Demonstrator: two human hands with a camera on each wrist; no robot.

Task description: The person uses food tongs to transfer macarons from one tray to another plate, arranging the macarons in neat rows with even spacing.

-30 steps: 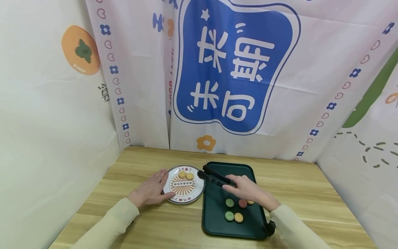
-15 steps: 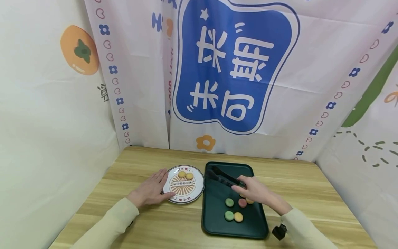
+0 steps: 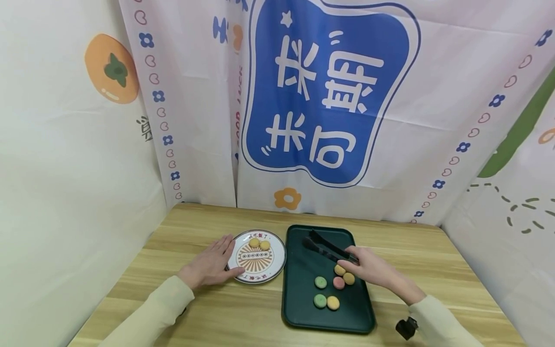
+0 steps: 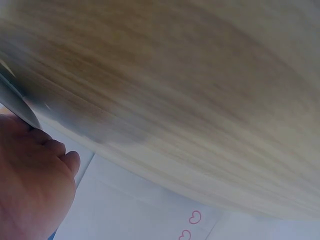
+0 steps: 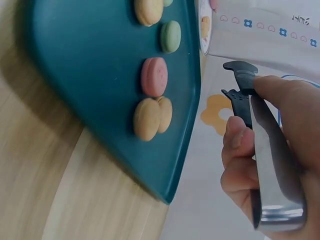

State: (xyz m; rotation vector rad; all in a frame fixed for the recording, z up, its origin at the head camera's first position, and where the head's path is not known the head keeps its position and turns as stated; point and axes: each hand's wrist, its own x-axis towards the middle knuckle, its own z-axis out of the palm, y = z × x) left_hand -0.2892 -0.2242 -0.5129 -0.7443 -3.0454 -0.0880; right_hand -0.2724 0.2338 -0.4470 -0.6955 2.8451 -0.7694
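Observation:
My left hand (image 3: 210, 264) lies with straight fingers over the left rim of a white plate (image 3: 278, 260), thumb on its lower edge. Two yellow macarons (image 3: 264, 246) sit together near the plate's far side. My right hand (image 3: 373, 267) holds black-tipped metal tongs (image 5: 272, 170) over the dark green tray (image 3: 299, 314). Nothing is between the tong tips, which are apart. On the tray are two green macarons (image 3: 320, 282), a pink macaron (image 3: 338, 283), a yellow macaron (image 3: 333, 302) and two tan macarons (image 3: 349, 278), leaning together in the right wrist view.
Plate and tray stand side by side on a wooden table (image 3: 234, 313). Printed cloth (image 3: 208, 168) hangs behind the table's far edge and along both sides. A small black device (image 3: 406, 328) is at the right wrist.
My right hand has drawn the tongs rightward, from the plate's right edge to over the tray, with the tips apart. The tan macarons have come into sight. My left hand stays put.

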